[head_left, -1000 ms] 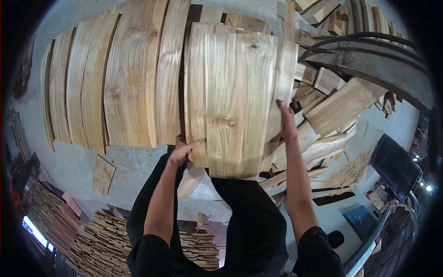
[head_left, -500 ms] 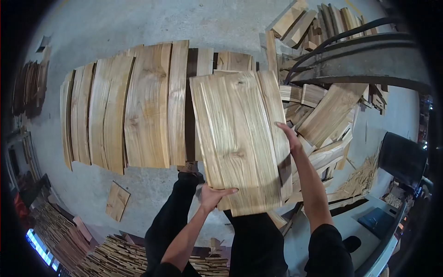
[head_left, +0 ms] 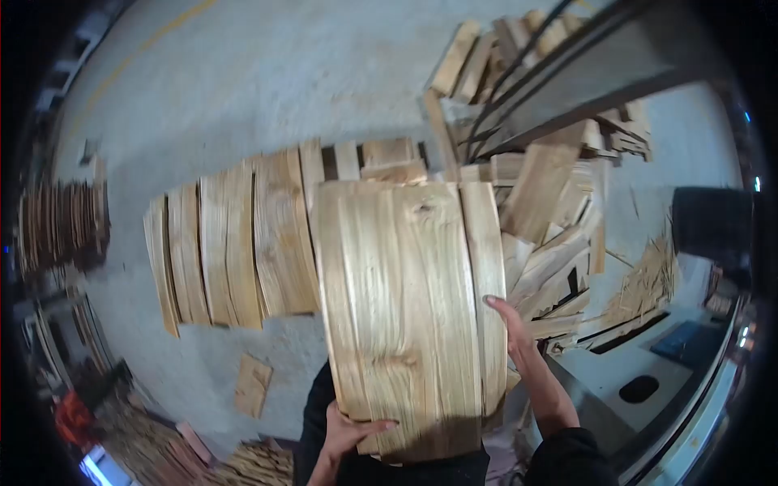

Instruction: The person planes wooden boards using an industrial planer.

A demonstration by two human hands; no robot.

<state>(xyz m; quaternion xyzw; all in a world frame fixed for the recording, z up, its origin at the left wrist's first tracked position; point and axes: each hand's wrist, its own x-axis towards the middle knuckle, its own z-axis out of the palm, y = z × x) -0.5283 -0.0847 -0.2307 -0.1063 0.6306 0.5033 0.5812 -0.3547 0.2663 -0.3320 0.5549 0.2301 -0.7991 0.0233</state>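
Two pale wooden boards, a wide one [head_left: 397, 316] with knots and a narrower one [head_left: 488, 283] along its right edge, are held in front of my body. My left hand [head_left: 350, 433] grips the wide board's lower left corner, thumb on top and fingers out of sight underneath. On the other side, my right hand [head_left: 512, 328] clasps the narrow board's outer edge, its thumb over the face. Whether more pieces lie beneath these two is hidden. Behind them, a row of similar boards [head_left: 279, 235] lies side by side, partly covered by the held ones.
Loose offcuts [head_left: 539, 194] are heaped to the right, under a grey metal beam [head_left: 600, 73]. A white machine surface [head_left: 600, 381] stands at lower right. One small board [head_left: 254, 385] lies on the concrete floor. Stacked strips [head_left: 65, 227] are at far left.
My view has tilted and shifted, so the board row sits lower in it. The held boards appear larger and closer to my body, and both hands keep their grip.
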